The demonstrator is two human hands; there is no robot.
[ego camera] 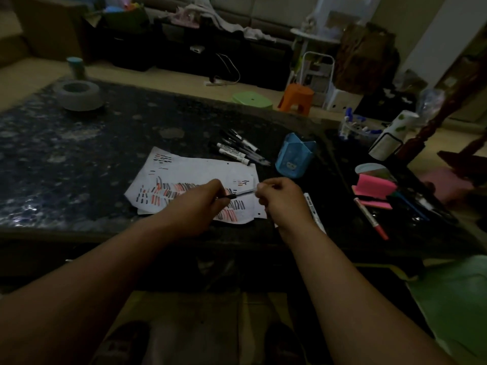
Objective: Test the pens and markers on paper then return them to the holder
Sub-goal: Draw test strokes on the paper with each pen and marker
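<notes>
– Two hands on one pen [238, 194]: report the grip of each.
– The left hand [205, 200] has its fingers curled round the dark grip end. The right hand [279, 197] pinches the clear plastic end. The barrel is slim and straight, held nearly level just above the paper [189, 169].
– Paper condition?
– White sheets, overlapped, with slightly curled edges and punched holes along the right side. Short black and red strokes cover the near half. The sheets lie flat on the table [79, 143], a dark, speckled, polished stone top.
– Holder and contents?
– The holder [295, 156] is blue plastic with faceted walls and an open top. It stands on the table just right of the paper's far corner. Its interior is in shadow, so the contents cannot be told.
– Loose items?
– A group of pens and markers [237, 148], with black and white barrels, lies side by side between paper and holder. One white marker [315, 212] lies beside the right wrist. One red-tipped pen [371, 218] lies further right, near the pink sticky notes [374, 187].
– Other vessels?
– A grey bowl [79, 97], round, thick-walled and matte, sits at the table's far left.
</notes>
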